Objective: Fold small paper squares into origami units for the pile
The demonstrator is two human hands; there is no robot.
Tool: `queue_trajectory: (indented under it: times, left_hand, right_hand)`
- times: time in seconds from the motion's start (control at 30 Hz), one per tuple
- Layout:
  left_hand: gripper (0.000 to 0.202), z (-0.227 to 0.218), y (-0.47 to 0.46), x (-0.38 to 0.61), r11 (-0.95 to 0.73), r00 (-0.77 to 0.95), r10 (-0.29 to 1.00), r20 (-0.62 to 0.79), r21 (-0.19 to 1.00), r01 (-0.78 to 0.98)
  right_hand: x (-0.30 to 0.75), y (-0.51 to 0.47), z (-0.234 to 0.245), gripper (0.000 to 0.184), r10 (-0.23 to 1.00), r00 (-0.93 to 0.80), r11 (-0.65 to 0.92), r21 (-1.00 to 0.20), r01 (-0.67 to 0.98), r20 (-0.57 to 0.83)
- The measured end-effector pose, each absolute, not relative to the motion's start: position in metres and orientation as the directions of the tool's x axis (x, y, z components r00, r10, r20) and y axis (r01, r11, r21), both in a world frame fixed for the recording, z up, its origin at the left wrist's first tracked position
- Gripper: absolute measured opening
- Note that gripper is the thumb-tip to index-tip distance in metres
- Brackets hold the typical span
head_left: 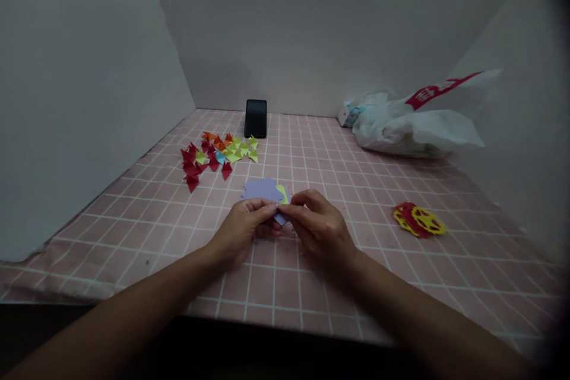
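Observation:
Near the middle of the table, my left hand (244, 227) and my right hand (321, 225) meet fingertip to fingertip. Between them they pinch a small piece of purple paper (281, 219), mostly covered by my fingers. Just beyond lie flat purple paper sheets (263, 189) with an uneven edge. A bit of yellow-green paper (282, 192) shows beside those sheets, close to my right fingers. Farther left is a cluster of small folded paper pieces with pointed tips: red ones (191, 167), orange ones (218, 142), yellow ones (238, 149) and a light blue one (220, 157).
A dark phone (256, 119) leans upright at the back. White plastic bags (401, 127) with red print stand at back right, beside a small box (346, 114). Red and yellow paper cutouts (418, 221) lie to the right. Pale walls enclose the pink checked tablecloth (356, 175).

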State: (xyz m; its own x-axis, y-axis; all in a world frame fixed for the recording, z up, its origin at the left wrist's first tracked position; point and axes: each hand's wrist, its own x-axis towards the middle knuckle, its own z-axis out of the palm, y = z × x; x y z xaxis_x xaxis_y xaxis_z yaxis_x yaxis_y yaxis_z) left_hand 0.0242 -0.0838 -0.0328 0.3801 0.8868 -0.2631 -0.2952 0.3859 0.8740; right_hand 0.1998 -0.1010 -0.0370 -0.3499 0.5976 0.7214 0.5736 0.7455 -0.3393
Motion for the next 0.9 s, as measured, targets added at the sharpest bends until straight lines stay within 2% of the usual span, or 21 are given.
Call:
queue_trajectory:
  times: [0.13,0.27,0.43,0.57,0.63,0.73,0.9]
  left_hand:
    - [0.024,-0.0328,-0.0851,0.0237,0.389,0.399,0.881,-0.256,0.871,-0.299]
    - [0.022,-0.0344,-0.0842,0.0238,0.376,0.411,0.879,-0.242,0.882,-0.284]
    - [0.023,-0.0331,-0.0827,0.0242,0.360,0.386,0.890,-0.243,0.895,-0.265]
    - [0.021,-0.0297,-0.0817,0.0245,0.313,0.325,0.918,-0.229,0.919,-0.238]
    - [0.020,-0.0292,-0.0812,0.0245,0.291,0.298,0.929,-0.218,0.929,-0.229]
    - [0.017,-0.0303,-0.0811,0.0239,0.262,0.282,0.939,-0.196,0.940,-0.217]
    - [0.017,-0.0323,-0.0813,0.0226,0.230,0.279,0.945,-0.172,0.954,-0.192]
  right_hand:
    - [0.2001,-0.1024,-0.0337,0.024,0.598,-0.370,0.740,-0.312,0.596,0.711]
    - [0.2000,-0.1038,-0.0314,0.023,0.649,-0.346,0.711,-0.380,0.591,0.678]
    - [0.2014,-0.1013,-0.0316,0.015,0.748,-0.253,0.655,-0.623,0.428,0.613]
    - [0.2042,-0.0978,-0.0315,0.010,0.910,-0.148,0.413,-0.876,0.250,0.387]
    - [0.2048,-0.0968,-0.0309,0.008,0.950,-0.118,0.305,-0.939,0.162,0.288]
    - [0.2042,-0.0965,-0.0297,0.007,0.963,-0.134,0.248,-0.964,0.097,0.234]
    - [0.2031,-0.0963,-0.0292,0.007,0.959,-0.188,0.234,-0.966,0.108,0.211]
